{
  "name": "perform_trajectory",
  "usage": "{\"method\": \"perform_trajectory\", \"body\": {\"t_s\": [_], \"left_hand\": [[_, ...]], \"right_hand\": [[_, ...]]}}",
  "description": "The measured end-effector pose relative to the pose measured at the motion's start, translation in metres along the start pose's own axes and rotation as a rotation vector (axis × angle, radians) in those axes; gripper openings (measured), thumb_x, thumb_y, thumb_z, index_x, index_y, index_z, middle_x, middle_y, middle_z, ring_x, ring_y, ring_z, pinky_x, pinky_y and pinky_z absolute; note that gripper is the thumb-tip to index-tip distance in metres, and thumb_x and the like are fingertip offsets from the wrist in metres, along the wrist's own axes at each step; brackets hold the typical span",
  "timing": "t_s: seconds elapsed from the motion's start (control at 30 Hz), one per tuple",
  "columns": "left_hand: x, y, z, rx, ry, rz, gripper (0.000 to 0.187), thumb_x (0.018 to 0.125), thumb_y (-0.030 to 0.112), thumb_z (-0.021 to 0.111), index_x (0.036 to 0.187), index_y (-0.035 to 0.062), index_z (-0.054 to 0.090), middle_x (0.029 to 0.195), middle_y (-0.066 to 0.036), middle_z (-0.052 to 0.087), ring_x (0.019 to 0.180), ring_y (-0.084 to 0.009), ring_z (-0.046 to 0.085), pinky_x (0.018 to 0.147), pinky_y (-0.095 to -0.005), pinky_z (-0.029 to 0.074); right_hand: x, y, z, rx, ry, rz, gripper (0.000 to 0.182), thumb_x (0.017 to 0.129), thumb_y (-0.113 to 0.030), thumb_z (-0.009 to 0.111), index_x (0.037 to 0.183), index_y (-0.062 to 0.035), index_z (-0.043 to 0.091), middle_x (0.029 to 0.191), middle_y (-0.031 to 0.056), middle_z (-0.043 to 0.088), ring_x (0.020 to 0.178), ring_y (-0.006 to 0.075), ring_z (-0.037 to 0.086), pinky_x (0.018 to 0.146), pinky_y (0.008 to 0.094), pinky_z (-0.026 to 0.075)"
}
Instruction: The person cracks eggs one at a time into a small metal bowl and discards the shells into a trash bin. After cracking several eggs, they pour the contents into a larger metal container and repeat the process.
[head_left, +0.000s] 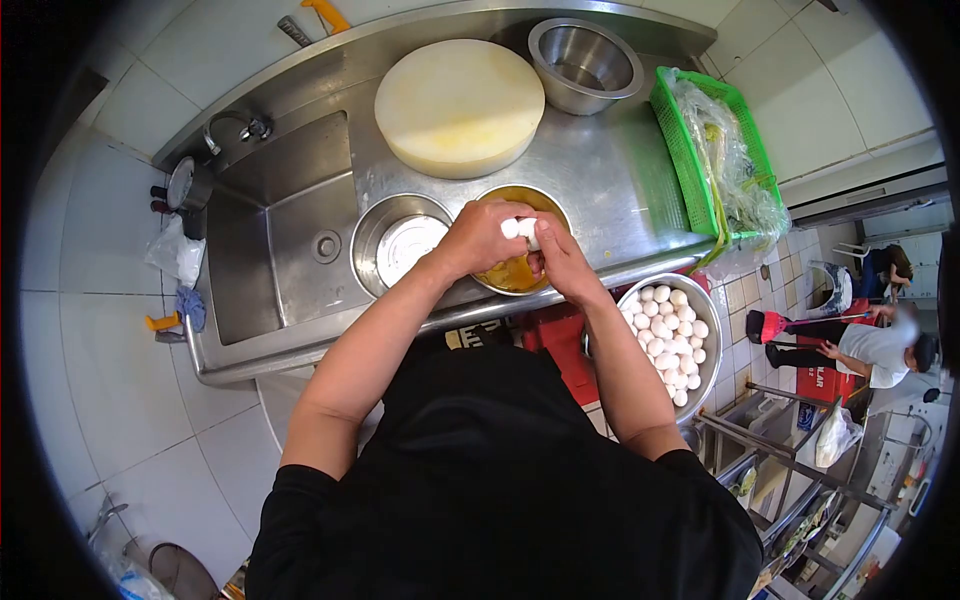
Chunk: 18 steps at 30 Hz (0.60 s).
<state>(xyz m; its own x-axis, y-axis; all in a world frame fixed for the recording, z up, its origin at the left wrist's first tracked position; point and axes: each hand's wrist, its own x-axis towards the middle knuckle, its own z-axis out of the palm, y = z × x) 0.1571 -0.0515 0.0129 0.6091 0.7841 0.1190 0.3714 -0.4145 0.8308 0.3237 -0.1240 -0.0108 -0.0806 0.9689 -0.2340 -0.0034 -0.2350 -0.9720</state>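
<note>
My left hand point(477, 236) and my right hand point(561, 259) meet above a metal bowl point(561, 203) that holds yellow-orange egg liquid. White eggs or eggshells point(521, 231) show between the fingers of both hands, which are closed around them; how many pieces there are cannot be made out. Just left of that bowl stands another metal bowl point(372, 240) with something white and shiny inside. At the lower right, beside my right forearm, a large metal bowl point(712, 352) holds many whole white eggs.
A thick round cutting board point(460, 105) and a deep steel bowl point(585, 65) stand at the counter's back. The sink point(280, 220) is at left, a green basket point(687, 150) with plastic bags at right. Two people are farther off at the right, one holding a long-handled dustpan point(768, 327).
</note>
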Motion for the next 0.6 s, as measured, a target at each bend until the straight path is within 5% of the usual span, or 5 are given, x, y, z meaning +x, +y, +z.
{"method": "perform_trajectory", "body": {"t_s": [0.1, 0.17, 0.27, 0.47, 0.6], "left_hand": [[0.001, -0.001, -0.004, 0.017, -0.026, -0.016, 0.04, 0.072, 0.017, 0.069, 0.11, 0.004, 0.068, 0.102, -0.016, 0.07, 0.094, -0.0315, 0.067, 0.085, -0.0359, 0.053], [0.002, -0.001, -0.009, 0.051, -0.037, 0.006, 0.04, 0.072, 0.014, 0.068, 0.111, 0.0043, 0.067, 0.105, -0.016, 0.069, 0.096, -0.032, 0.066, 0.085, -0.0361, 0.052], [0.0, -0.003, -0.012, 0.109, -0.066, 0.076, 0.043, 0.073, 0.01, 0.067, 0.116, 0.0068, 0.065, 0.112, -0.016, 0.065, 0.104, -0.0333, 0.063, 0.089, -0.038, 0.051], [0.001, 0.011, 0.013, 0.089, 0.005, 0.158, 0.05, 0.073, 0.001, 0.069, 0.122, 0.0062, 0.061, 0.121, -0.017, 0.062, 0.112, -0.0351, 0.058, 0.096, -0.0391, 0.048], [-0.002, 0.008, 0.026, -0.004, -0.021, -0.017, 0.047, 0.078, 0.007, 0.073, 0.123, 0.005, 0.061, 0.117, -0.012, 0.065, 0.106, -0.0232, 0.063, 0.092, -0.0335, 0.049]], "right_hand": [[0.002, -0.004, -0.001, -0.035, -0.019, -0.004, 0.042, 0.106, -0.037, 0.031, 0.124, -0.0045, 0.051, 0.083, 0.0014, 0.052, 0.062, 0.0065, 0.047, 0.055, 0.0225, 0.043], [0.004, -0.006, -0.003, -0.418, -0.002, -0.192, 0.038, 0.105, -0.032, 0.034, 0.126, -0.0043, 0.05, 0.108, 0.0187, 0.061, 0.095, 0.0303, 0.063, 0.082, 0.0386, 0.05], [0.001, -0.018, 0.002, -0.722, 0.116, -0.308, 0.037, 0.103, -0.028, 0.036, 0.126, -0.0027, 0.049, 0.121, 0.0264, 0.057, 0.115, 0.0412, 0.054, 0.097, 0.0458, 0.043], [-0.005, -0.022, 0.017, -0.643, 0.321, -0.096, 0.053, 0.101, -0.033, 0.038, 0.141, 0.0022, 0.034, 0.125, 0.0309, 0.055, 0.115, 0.0451, 0.054, 0.096, 0.0482, 0.044], [-0.016, -0.016, 0.006, -0.522, 0.295, 0.042, 0.057, 0.103, -0.039, 0.034, 0.144, -0.0007, 0.028, 0.114, 0.0322, 0.06, 0.108, 0.046, 0.058, 0.095, 0.0486, 0.044]]}}
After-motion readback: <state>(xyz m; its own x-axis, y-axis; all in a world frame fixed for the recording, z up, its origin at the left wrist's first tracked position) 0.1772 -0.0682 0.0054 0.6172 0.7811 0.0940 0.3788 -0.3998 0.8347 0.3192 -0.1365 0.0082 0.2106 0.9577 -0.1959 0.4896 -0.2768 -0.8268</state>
